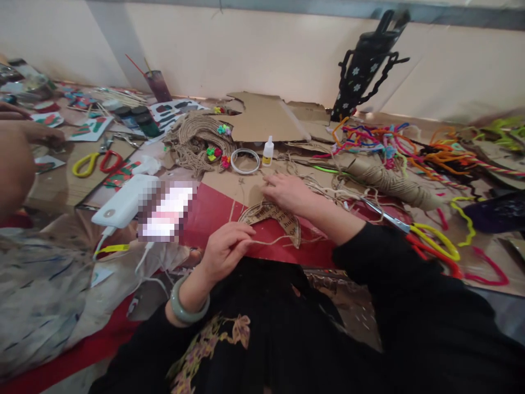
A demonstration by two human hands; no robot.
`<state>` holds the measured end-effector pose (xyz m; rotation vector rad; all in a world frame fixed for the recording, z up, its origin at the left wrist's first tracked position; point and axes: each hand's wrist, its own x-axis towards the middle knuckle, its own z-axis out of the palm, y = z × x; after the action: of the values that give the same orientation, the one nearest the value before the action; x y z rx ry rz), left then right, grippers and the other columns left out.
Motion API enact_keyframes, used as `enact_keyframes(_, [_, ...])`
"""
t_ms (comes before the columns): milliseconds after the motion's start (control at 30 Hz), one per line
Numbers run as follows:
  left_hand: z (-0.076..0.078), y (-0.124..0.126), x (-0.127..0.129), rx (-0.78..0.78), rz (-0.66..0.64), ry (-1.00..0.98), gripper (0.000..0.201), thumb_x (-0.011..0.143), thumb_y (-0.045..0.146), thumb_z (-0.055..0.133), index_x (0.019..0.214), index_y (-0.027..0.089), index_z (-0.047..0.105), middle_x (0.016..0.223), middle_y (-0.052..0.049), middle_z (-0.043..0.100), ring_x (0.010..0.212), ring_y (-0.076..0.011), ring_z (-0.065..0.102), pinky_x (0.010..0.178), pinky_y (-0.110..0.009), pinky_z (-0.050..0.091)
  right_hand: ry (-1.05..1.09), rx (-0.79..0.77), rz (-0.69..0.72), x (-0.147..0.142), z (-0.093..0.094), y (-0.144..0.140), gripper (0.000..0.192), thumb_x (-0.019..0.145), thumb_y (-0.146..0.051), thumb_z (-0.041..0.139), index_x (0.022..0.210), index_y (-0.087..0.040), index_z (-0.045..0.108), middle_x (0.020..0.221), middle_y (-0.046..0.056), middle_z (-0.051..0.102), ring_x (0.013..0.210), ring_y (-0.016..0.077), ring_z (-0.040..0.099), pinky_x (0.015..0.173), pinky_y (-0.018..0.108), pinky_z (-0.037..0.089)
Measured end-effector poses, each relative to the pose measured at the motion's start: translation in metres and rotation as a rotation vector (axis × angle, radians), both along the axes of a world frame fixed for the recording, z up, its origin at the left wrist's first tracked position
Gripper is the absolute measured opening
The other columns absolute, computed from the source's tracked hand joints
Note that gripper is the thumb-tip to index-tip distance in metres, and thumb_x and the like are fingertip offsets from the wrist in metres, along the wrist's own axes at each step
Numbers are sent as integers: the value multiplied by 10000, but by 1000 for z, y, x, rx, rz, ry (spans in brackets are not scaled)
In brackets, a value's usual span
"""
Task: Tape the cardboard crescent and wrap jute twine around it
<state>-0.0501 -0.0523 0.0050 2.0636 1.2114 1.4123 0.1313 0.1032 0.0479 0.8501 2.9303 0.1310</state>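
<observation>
Left hand (227, 247): fingers curled together, pinching a thin strand of jute twine (268, 241) between thumb and fingertips. Strand ran rightward from the pinch to the twine-wrapped cardboard arc (274, 215), which lay flat on the red sheet (213, 210), just right of and slightly beyond the left fingers. A pale green bangle (186, 306) sat on that wrist.

Right hand (289, 192): palm down, fingers loosely together and pressed on the far edge of the arc, holding it against the surface. Fingertips pointed left; whether they also gripped twine could not be told. Black sleeve covered the forearm.

Outward: loose twine lay tangled just beyond the right hand, with a large twine spool (391, 183) further right. Scissors with yellow and red handles (426, 241) lay beside the right forearm. A small glue bottle (268, 151) and a tape ring (245, 161) stood beyond the hands, near torn cardboard (264, 117). Coloured pipe cleaners (381, 139) were heaped far right, with a dark decorated bottle (363, 65) against the wall. A white power bank (125, 200) lay to the left. Another person's hand (24, 131) showed at the far left edge, well apart.
</observation>
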Motion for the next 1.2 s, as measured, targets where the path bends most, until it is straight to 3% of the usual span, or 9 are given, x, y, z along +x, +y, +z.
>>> enact_keyframes(67, [-5,3,-5,-33,45,51,154,882,224,563,784,179,673,1029,-119,710,1025,-204,651,923,-360,522,-11,-6,46,-8,-3,7,282,930,-175,430,1050,-126,681,1338,166,557,1139,285,560,899,382,435])
enact_keyframes(200, [-17,14,-12,-179,130,240,237,881,309,548,790,176,721,1373,-167,539,1291,-297,493,1046,-476,427,148,-94,19,-6,0,9,244,914,-185,458,978,-128,686,1168,128,661,1041,241,606,869,330,430])
enact_keyframes(467, [-17,22,-2,-250,196,398,226,888,301,542,804,215,733,1284,-117,622,1204,-278,564,1025,-501,412,425,-208,-144,1,16,5,225,883,-219,513,1000,-180,701,935,62,733,841,194,643,717,276,413])
enact_keyframes(700, [-16,18,-8,-242,168,209,238,879,308,543,770,186,715,1262,-143,628,1163,-261,592,1003,-451,462,529,107,-349,19,20,27,289,871,-229,516,1089,-158,691,1099,124,699,991,274,623,828,371,434])
enact_keyframes(767, [-15,16,-8,-226,183,145,228,876,302,550,752,180,697,1218,-142,650,1131,-244,612,995,-425,476,590,32,-319,22,19,15,296,878,-233,512,1109,-155,679,1132,122,685,1029,269,612,857,376,440])
enact_keyframes(900, [-10,14,-2,-139,207,50,223,888,311,559,745,181,670,1133,-120,686,1087,-217,630,979,-399,489,493,-543,-20,9,11,-39,254,913,-278,503,1068,-199,688,979,52,731,882,182,656,770,285,472])
enact_keyframes(933, [-8,13,0,-114,212,36,224,893,319,560,750,184,667,1120,-113,691,1087,-214,628,978,-400,488,466,-608,50,5,8,-53,253,905,-272,524,1086,-190,680,1012,58,728,899,180,659,776,277,471])
enact_keyframes(1067, [0,9,8,-28,203,77,260,898,360,568,712,197,651,1061,-85,715,1095,-223,625,1025,-448,432,434,-590,39,9,0,-78,272,942,-237,460,1054,-176,700,949,73,744,832,178,677,732,272,471])
enact_keyframes(1200, [-1,8,4,-43,150,136,240,915,362,537,788,205,667,1095,-88,712,1150,-238,602,1033,-464,418,461,-503,-50,65,6,-59,304,944,-256,445,1082,-207,711,987,54,749,860,167,691,760,259,488])
